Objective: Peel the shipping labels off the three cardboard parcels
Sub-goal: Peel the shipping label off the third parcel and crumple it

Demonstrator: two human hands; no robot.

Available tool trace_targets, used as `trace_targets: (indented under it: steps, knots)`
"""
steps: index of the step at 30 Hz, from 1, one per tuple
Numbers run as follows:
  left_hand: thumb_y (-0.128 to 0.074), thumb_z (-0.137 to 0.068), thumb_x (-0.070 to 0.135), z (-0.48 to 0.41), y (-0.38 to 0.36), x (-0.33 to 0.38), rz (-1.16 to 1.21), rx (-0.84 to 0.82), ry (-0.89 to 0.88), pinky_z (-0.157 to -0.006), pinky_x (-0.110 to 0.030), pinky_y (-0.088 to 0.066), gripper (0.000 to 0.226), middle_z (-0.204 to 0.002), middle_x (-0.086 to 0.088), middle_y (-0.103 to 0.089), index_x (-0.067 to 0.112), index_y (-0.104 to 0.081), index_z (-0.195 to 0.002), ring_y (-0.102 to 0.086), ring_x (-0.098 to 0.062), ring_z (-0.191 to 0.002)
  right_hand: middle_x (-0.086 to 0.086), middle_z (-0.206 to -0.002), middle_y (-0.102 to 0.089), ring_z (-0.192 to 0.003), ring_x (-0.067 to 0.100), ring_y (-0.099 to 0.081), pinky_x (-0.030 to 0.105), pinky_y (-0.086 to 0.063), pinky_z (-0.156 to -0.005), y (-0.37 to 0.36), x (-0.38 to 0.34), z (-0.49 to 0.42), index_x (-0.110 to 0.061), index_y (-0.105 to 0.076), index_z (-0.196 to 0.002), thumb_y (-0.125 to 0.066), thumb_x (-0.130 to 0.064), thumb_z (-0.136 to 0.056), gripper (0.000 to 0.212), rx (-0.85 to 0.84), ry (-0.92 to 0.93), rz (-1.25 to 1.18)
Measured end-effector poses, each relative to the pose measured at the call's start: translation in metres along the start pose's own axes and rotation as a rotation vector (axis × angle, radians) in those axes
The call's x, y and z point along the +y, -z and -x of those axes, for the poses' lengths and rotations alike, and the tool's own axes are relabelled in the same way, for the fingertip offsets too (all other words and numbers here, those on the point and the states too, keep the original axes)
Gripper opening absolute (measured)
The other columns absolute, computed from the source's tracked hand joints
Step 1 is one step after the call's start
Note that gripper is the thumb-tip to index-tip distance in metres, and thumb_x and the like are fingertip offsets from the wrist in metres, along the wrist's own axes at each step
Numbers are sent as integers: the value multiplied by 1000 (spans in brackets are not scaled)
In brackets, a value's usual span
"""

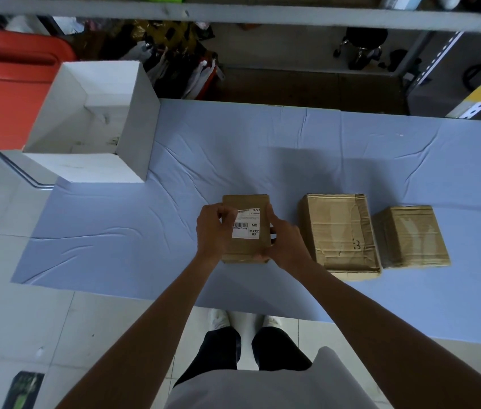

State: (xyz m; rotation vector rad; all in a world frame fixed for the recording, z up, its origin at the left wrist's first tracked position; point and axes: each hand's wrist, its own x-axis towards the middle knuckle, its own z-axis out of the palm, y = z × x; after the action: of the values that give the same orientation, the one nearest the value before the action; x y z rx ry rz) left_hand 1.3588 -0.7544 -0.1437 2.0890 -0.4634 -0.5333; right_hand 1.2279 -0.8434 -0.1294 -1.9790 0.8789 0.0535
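Three parcels, one label [246, 228] showing: I'm holding the first parcel [245, 250] over the blue cloth [145, 231], right hand [286, 240] gripping its right side, left hand [211, 231] pinching the label at its lifted top-left corner, second parcel [339, 234] and third parcel [410, 236] sitting alongside on my right

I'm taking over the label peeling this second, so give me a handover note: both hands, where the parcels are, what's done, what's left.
Left hand pinches the top left corner of the shipping label, barely lifted.
Right hand grips the right side of the small parcel.
The large parcel and end parcel sit on the blue cloth to its right; no labels show on their visible faces.
Done: those two, seemingly.
Left: peel this label off.
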Motion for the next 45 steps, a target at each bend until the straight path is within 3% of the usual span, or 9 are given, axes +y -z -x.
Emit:
trace_targets:
  steps: [4,10,16,20,24,30,34,38,45]
  knots:
    - [-61,-88,18,0,1,2,-9,-13,12,-61,-13,-45,15,-94,-8,-68,6,-69,-85,-63,-14,-81,9,-120,-62,-103,21,-65,33,-58,-82,-1,0,0,-22,-7,-152,-66,-13,-86,89,20,16,-2]
    - [-59,-87,18,0,1,7,-29,-44,31,-60,-17,-46,17,-90,-8,-70,5,-70,-84,-66,-17,-80,11,-123,-60,-107,25,-63,40,-57,-85,-2,0,-1,-22,-6,-152,-69,-12,-84,93,12,11,-11]
    - [-60,-86,17,0,1,9,-48,-35,38,-52,-11,-44,18,-81,-6,-70,5,-71,-78,-59,-4,-63,15,-120,-60,-104,29,-61,43,-52,-91,2,3,-3,-28,-21,-147,-79,-14,-71,97,-12,-82,-18]
    - [-60,-86,17,2,3,11,-23,-52,37,-56,-20,-50,18,-81,-6,-71,5,-71,-78,-62,-8,-65,13,-120,-61,-105,28,-63,45,-56,-85,-1,1,-2,-23,-14,-152,-71,-9,-81,93,7,-35,-71]
    - [-58,-86,14,3,4,13,-20,-59,28,-55,-17,-49,19,-81,-8,-71,3,-70,-77,-65,-12,-68,12,-121,-61,-106,26,-63,44,-58,-83,0,-1,0,-24,-12,-152,-72,-8,-80,95,11,-14,-72]
    - [-58,-87,14,2,5,13,0,-69,47,-66,-35,-55,19,-83,-12,-71,1,-69,-78,-67,-20,-75,13,-124,-59,-108,28,-63,44,-57,-85,1,-3,1,-22,-9,-152,-69,-10,-83,92,5,-2,-60]
    - [-58,-86,15,3,5,13,11,-66,58,-62,-32,-54,20,-80,-10,-71,1,-69,-77,-66,-15,-70,12,-124,-60,-108,25,-63,41,-57,-84,1,-4,2,-22,-6,-152,-67,-10,-86,91,14,12,-40]
    - [-58,-86,17,3,5,14,9,-83,67,-53,-19,-48,20,-77,-5,-70,4,-69,-76,-65,-11,-67,11,-122,-61,-105,24,-64,40,-58,-83,1,-3,2,-22,-6,-152,-70,-10,-83,95,11,8,-41]
    - [-60,-85,18,1,6,13,31,-85,85,-58,-24,-50,15,-76,-2,-70,14,-69,-73,-66,-13,-70,10,-121,-62,-104,23,-65,37,-58,-81,0,-1,0,-23,-7,-152,-72,-7,-79,100,7,-9,-43]
